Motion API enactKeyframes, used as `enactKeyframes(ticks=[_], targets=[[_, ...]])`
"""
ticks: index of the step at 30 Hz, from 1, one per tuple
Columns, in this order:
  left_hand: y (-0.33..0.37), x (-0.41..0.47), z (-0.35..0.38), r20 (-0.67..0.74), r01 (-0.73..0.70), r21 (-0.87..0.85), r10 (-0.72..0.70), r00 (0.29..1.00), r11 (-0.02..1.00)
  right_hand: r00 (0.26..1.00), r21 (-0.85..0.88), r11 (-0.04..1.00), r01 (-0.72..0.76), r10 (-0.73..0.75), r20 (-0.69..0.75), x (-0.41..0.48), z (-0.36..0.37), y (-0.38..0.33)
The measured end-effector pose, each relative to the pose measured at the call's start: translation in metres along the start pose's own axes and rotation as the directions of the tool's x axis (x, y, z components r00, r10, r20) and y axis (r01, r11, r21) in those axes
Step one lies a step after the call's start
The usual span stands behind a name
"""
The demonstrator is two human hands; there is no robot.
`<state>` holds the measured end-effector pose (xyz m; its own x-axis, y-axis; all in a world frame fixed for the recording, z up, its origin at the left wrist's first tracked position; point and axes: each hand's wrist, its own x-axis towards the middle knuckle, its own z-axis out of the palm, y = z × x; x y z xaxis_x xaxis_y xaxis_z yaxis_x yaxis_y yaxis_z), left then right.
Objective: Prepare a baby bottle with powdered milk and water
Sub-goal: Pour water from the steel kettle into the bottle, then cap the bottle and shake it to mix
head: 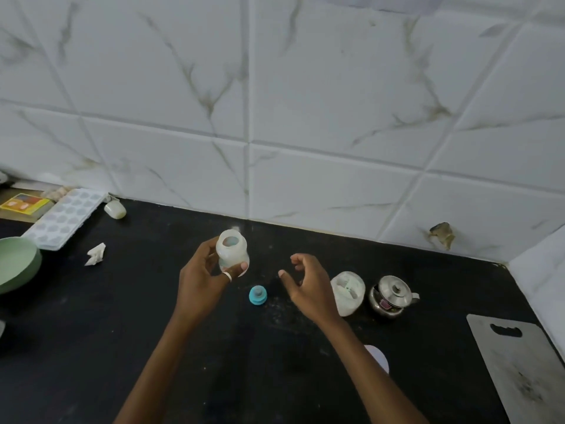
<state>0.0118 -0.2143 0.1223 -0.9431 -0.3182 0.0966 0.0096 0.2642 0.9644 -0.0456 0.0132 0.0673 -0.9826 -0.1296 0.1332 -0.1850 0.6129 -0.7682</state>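
Left hand (201, 270) grips open bottle (231, 250); right hand (308, 283) loosely curled, holding nothing, nr teat (257, 295).

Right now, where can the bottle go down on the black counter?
Biggest bare patch: counter between the bowl, the paper scrap and the left hand with the bottle. Another strip lies along the wall behind the tub and pot. It's crowded between the cap and the board.

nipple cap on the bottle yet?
No: the bottle, gripped by the left hand, has an open mouth, and the blue nipple cap lies on the counter.
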Motion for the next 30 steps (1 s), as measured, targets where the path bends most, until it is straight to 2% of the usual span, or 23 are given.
enactKeyframes(ticks=[5,10,19,25,30], targets=[[-0.037,0.018,-0.010,-0.002,0.069,-0.031,-0.069,0.998,0.997,0.961,-0.221,0.975,-0.020,0.080,0.265,0.005,0.049,0.000],[-0.066,0.029,-0.011,0.033,0.112,-0.032,-0.111,0.993,0.993,0.907,-0.375,0.927,0.009,0.151,0.394,0.017,0.080,0.000],[-0.098,0.030,-0.007,0.061,0.170,-0.019,-0.169,0.984,0.985,0.839,-0.481,0.876,0.037,0.234,0.492,0.026,0.111,0.013],[-0.103,0.033,-0.006,0.071,0.173,-0.019,-0.171,0.983,0.985,0.853,-0.502,0.863,0.052,0.223,0.472,0.028,0.120,0.023],[-0.097,0.031,-0.001,0.073,0.187,-0.005,-0.186,0.980,0.982,0.897,-0.428,0.902,0.055,0.143,0.419,0.030,0.102,0.019]])
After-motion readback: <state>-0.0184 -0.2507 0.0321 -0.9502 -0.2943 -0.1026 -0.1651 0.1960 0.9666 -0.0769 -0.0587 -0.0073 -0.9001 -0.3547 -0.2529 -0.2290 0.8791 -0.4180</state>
